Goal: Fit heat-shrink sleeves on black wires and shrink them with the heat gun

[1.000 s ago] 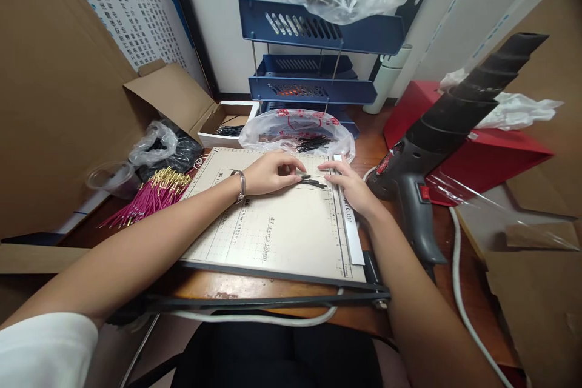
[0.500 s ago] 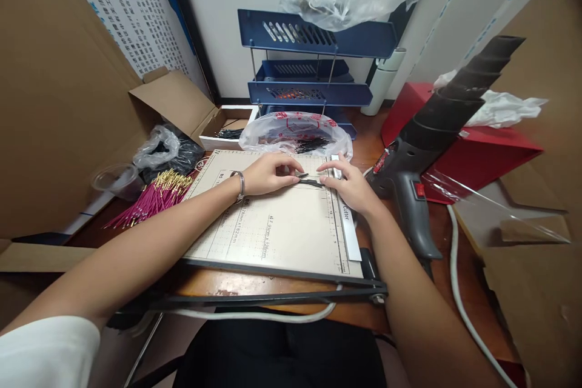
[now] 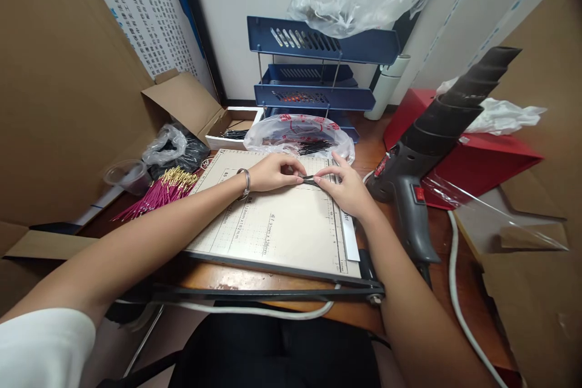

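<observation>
Both hands meet over the upper part of a cream paper cutter board (image 3: 291, 224) printed with size lines. Between them runs a small bunch of thin black strips (image 3: 310, 180), perhaps wires or tubing. My left hand (image 3: 277, 173) pinches its left end between thumb and fingers. At the other end, the thumb and fingers of my right hand (image 3: 345, 188) close on the same bunch. Just beyond the board lies a clear plastic bag (image 3: 268, 133) with red print, holding more black strips (image 3: 314, 147).
Left of the board lie magenta wires with gold ends (image 3: 159, 194), near an open carton (image 3: 186, 100). A grey heat gun (image 3: 413, 200) stands to the right, before a red box (image 3: 504, 154). Blue tray shelves (image 3: 313, 97) rise behind. The cutter's black arm (image 3: 273, 296) crosses the front edge.
My right hand has moved left and its fingers have closed on the black strips. The hands are closer together. The whole view has shifted slightly.
</observation>
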A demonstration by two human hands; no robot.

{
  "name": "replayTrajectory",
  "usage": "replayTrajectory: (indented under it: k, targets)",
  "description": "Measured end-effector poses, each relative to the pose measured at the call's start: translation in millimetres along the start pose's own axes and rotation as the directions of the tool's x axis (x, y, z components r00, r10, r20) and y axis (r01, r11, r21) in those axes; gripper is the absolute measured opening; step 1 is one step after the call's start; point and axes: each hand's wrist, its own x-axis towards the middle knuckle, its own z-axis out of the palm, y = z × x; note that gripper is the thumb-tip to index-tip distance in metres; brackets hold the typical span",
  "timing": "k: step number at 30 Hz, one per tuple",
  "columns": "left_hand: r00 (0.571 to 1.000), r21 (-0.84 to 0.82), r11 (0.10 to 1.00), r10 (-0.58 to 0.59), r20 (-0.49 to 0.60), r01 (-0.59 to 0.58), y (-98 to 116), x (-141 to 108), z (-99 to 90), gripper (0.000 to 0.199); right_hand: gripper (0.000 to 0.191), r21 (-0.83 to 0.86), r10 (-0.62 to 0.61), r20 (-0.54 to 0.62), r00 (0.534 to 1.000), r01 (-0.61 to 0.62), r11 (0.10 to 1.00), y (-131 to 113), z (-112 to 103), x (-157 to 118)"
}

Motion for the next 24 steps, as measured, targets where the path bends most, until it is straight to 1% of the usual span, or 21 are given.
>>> replayTrajectory:
  k: [3, 5, 7, 10, 12, 15, 21, 24]
  targets:
    - [0.996, -0.064, 0.997, -0.046, 0.075, 0.051, 1.0, 8.2, -3.5, 0.028, 0.014, 0.001, -0.001, -0.009, 1.000, 0.001, 1.000, 1.2, 0.3, 0.2]
    - [0.990, -0.073, 0.995, -0.062, 0.128, 0.072, 1.4, 12.9, -5.3, 0.028, 0.015, 0.003, -0.015, -0.013, 1.000, 0.015, 1.000, 2.3, 0.5, 0.2]
    - [0.988, -0.073, 0.995, -0.060, 0.139, 0.071, 1.6, 15.1, -5.2, 0.026, 0.017, 0.003, -0.031, -0.014, 0.999, 0.031, 0.999, 3.2, 0.7, 0.2]
    - [0.992, -0.086, 0.994, -0.064, 0.107, 0.073, 1.4, 13.7, -2.5, 0.029, 0.016, 0.001, -0.039, -0.013, 0.999, 0.039, 0.999, 4.3, 1.0, 0.3]
    - [0.993, -0.090, 0.993, -0.063, 0.102, 0.073, 0.8, 11.5, -1.4, 0.035, 0.016, 0.005, -0.040, -0.016, 0.999, 0.040, 0.999, 4.8, 1.1, 0.4]
    - [0.996, -0.084, 0.996, -0.034, 0.084, 0.041, -0.4, 9.0, -2.7, 0.045, 0.017, 0.018, -0.044, -0.026, 0.999, 0.045, 0.999, 5.7, 0.9, 0.0]
    - [0.999, -0.151, 0.989, -0.001, -0.041, -0.005, -3.0, 7.0, -7.8, 0.059, 0.022, 0.064, -0.079, -0.064, 0.995, 0.083, 0.994, 8.1, 0.5, -1.0]
    - [0.993, -0.135, 0.990, 0.025, -0.115, -0.040, -2.8, 5.6, -7.3, 0.055, 0.024, 0.091, -0.102, -0.118, 0.988, 0.113, 0.989, 7.5, -0.7, -0.9]
